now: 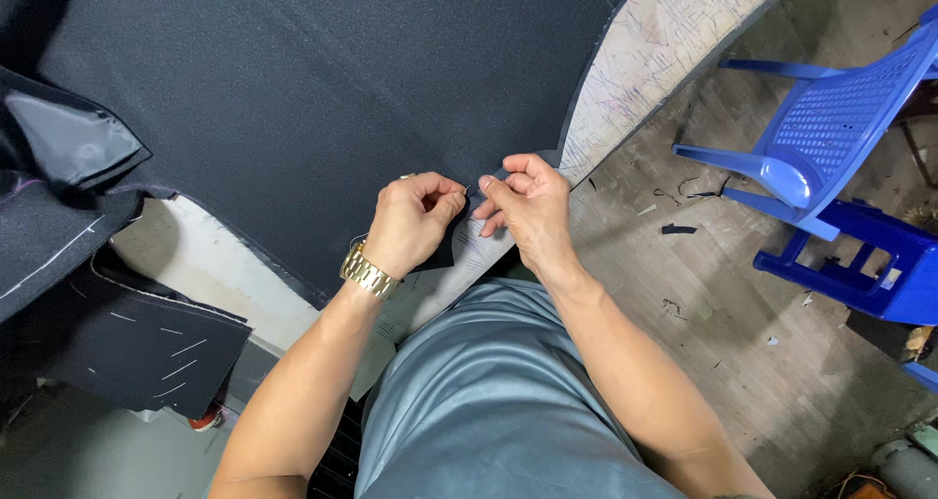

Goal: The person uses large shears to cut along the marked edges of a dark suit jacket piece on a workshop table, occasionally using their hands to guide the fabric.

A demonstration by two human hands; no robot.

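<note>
Only one label-like thing I can spot: a small pale rectangular sticker (891, 278) on the near top edge of the blue plastic stool (850, 264), far right on the floor, under the blue plastic chair (831, 128). Too small to tell more. No packages, signs or screens.

A pale worktable (674, 30) (its top scored with chalk lines) carries a spread dark cloth (322, 98).

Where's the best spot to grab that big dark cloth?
Probably the near edge of the dark cloth, coming from the table's front side. It lies flat, so only the edge lifts. Both the left hand and right hand pinch there.
</note>
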